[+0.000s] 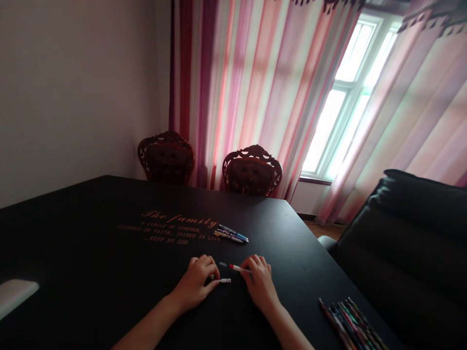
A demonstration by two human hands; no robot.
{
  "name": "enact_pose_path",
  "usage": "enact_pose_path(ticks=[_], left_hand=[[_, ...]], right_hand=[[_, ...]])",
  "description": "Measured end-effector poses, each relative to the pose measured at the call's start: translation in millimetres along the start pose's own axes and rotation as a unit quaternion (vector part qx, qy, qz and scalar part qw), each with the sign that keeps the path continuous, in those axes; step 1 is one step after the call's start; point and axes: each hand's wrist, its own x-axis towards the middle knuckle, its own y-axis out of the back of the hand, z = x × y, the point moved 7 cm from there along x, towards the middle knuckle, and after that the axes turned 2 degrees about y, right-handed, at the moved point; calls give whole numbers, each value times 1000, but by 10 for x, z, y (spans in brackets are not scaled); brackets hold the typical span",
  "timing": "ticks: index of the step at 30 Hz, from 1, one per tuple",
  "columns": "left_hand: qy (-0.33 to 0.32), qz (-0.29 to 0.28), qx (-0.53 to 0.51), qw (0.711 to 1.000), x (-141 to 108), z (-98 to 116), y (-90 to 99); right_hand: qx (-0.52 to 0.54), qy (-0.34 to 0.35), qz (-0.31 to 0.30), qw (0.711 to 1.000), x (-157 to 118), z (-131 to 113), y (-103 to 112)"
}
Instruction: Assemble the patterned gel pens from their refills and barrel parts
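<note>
My left hand [199, 283] rests low over the black table [91, 272], thumb and fingers closed on a small white pen part [225, 280] that sticks out to the right. My right hand [260, 280] is closed on a pen [236, 268] with a white barrel and a red band, its dark clear tip pointing left toward my left hand. The two pieces are apart, with a small gap between them. My fingers hide the rest of each piece.
Several pens [231, 234] lie together beyond my hands, beside printed lettering [178, 221]. More pens [352, 323] lie in a row at the near right edge. A white object [16, 294] sits at the left. Two carved chairs [251, 175] and a black armchair [404, 243] surround the table.
</note>
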Motion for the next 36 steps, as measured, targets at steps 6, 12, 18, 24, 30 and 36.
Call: enact_pose_path(ticks=[6, 12, 18, 24, 30, 36], left_hand=[[28, 20, -8, 999, -15, -87, 17], [26, 23, -3, 999, -11, -108, -30], [-14, 8, 37, 999, 14, -31, -62], [-29, 17, 105, 994, 49, 67, -167], [-58, 0, 156, 986, 68, 33, -265], [-67, 2, 152, 986, 58, -46, -284]], right_hand=[[43, 40, -27, 998, -26, -167, 27], [66, 50, -57, 995, -10, -283, -91], [85, 65, -79, 991, -14, -356, -154], [87, 99, -89, 987, -61, -285, -255], [167, 69, -98, 979, -44, 203, -249], [179, 25, -104, 978, 50, 584, -245]])
